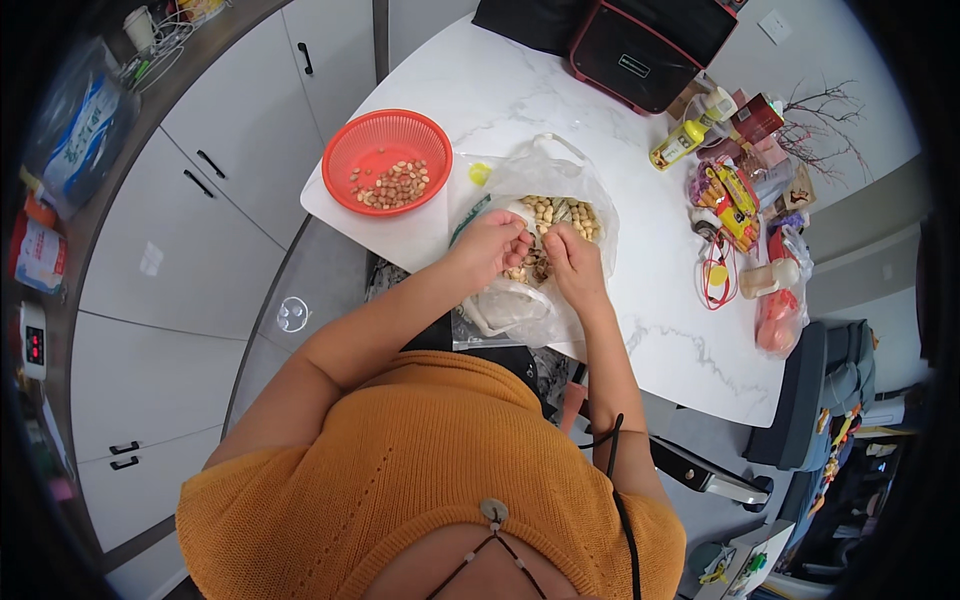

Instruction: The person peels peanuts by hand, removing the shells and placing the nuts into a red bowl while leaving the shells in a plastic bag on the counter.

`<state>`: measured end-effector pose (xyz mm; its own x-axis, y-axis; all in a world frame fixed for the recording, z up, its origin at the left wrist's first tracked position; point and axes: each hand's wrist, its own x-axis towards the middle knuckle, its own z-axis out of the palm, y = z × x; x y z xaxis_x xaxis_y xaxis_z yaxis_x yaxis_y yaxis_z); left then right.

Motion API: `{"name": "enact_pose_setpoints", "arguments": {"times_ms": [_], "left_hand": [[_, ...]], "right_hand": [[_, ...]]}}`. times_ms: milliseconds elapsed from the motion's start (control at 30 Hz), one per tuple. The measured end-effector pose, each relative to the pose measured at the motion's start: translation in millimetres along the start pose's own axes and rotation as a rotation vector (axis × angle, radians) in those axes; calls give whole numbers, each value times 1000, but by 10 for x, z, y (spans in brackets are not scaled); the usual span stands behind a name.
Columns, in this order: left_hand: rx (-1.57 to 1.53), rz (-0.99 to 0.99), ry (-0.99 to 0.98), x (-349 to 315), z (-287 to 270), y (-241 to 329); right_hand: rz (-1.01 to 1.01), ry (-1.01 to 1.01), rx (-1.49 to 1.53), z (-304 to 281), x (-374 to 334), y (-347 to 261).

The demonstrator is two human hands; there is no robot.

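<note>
My left hand (492, 245) and my right hand (575, 262) are close together over a clear plastic bag (545, 178), fingers curled in. Whatever is between their fingertips is too small or hidden to make out. Inside the open bag lie unshelled peanuts (580, 217), with what look like broken shells (537, 268) among them below the hands. To the left stands a red plastic basket (428, 128) with shelled peanuts (398, 184) scattered over its bottom.
The bag and basket rest on a white marbled table (680, 240). A black and red case (645, 55) stands at the back. Along the right edge are a yellow bottle (678, 145), snack packs (735, 200), a red cable (716, 270) and a jar (768, 279). White cabinets (170, 250) line the left.
</note>
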<state>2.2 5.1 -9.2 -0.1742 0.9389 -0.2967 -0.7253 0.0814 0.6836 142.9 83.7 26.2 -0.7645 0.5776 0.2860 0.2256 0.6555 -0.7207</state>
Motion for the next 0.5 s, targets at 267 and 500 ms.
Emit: {"name": "enact_pose_setpoints", "arguments": {"times_ms": [267, 500], "left_hand": [[-101, -5, -80, -34, 28, 49], [176, 138, 27, -170, 84, 103]], "right_hand": [[-18, -135, -195, -152, 138, -181], [216, -199, 367, -45, 136, 99]]}}
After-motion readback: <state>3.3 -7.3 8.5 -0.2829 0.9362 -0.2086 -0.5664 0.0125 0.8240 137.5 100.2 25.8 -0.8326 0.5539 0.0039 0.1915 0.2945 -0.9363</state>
